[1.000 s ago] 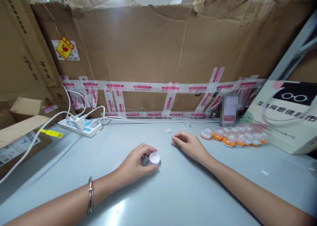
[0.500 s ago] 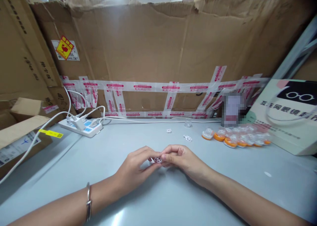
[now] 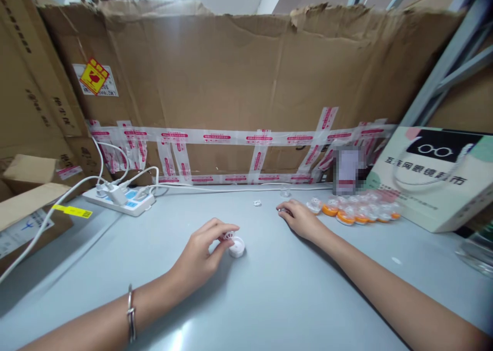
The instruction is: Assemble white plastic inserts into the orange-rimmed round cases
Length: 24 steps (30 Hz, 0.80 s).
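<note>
A small white openwork piece (image 3: 229, 235) is pinched between the thumb and fingers of my left hand (image 3: 204, 251). Just under those fingertips a white round cup (image 3: 238, 247) sits on the table, close to the thumb. Farther off to the right, my right hand (image 3: 300, 218) rests at the tabletop with its fingertips closed round a flat white perforated piece (image 3: 285, 211), mostly covered by the fingers. Another little white part (image 3: 257, 203) lies left of that hand. Beyond it stands a small clear cap (image 3: 285, 192).
Several clear-topped orange and white containers (image 3: 362, 210) cluster right of my right hand. Behind them are a blurred-out upright object (image 3: 346, 171) and a printed paper bag (image 3: 427, 181). A power strip (image 3: 133, 201) with white cables lies at the left. A cardboard wall (image 3: 223, 84) closes off the back.
My hands have parted. The right hand has moved away and to the right, onto the perforated piece on the table. The left keeps the openwork piece, and the round cup now shows beneath it.
</note>
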Each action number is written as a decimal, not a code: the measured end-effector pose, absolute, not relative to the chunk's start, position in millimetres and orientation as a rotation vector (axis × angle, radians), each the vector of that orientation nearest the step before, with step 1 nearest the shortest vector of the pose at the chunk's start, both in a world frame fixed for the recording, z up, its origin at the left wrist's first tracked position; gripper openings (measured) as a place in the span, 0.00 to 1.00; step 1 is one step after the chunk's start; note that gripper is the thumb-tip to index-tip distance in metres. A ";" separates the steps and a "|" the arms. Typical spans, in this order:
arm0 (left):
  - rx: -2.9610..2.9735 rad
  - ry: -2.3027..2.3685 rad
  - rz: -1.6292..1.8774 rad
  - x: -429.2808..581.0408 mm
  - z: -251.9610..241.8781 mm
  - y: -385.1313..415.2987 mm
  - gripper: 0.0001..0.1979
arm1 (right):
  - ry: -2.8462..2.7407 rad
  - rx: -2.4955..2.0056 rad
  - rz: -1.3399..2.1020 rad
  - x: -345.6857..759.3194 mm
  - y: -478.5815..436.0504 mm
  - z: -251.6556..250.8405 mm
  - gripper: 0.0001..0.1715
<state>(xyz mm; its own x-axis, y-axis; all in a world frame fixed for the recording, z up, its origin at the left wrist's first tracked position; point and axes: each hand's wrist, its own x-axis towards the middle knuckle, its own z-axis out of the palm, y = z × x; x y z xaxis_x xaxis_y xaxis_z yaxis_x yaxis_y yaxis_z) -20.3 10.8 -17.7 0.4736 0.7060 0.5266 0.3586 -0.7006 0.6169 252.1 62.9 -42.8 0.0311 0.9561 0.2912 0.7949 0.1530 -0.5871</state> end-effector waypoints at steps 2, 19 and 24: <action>2.281 0.907 1.118 -20.3 -17.3 11.1 0.10 | -1.775 -1.647 0.364 247.7 61.3 -40.2 0.07; 2.075 1.032 1.076 -15.4 -15.9 14.2 0.10 | -1.185 -1.085 1.428 177.3 12.2 -16.2 0.21; 1.985 1.000 1.025 -14.1 -16.8 14.4 0.13 | -1.174 -1.049 1.499 176.0 9.1 -18.0 0.21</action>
<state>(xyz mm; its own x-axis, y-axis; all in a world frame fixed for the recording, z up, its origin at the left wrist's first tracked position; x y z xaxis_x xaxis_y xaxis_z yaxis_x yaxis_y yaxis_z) -14.1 14.4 -16.8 0.3945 0.8539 0.3396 0.3180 -0.4736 0.8213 176.0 9.1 -18.0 -0.2024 0.9763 -0.0770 -0.1592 -0.1104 -0.9811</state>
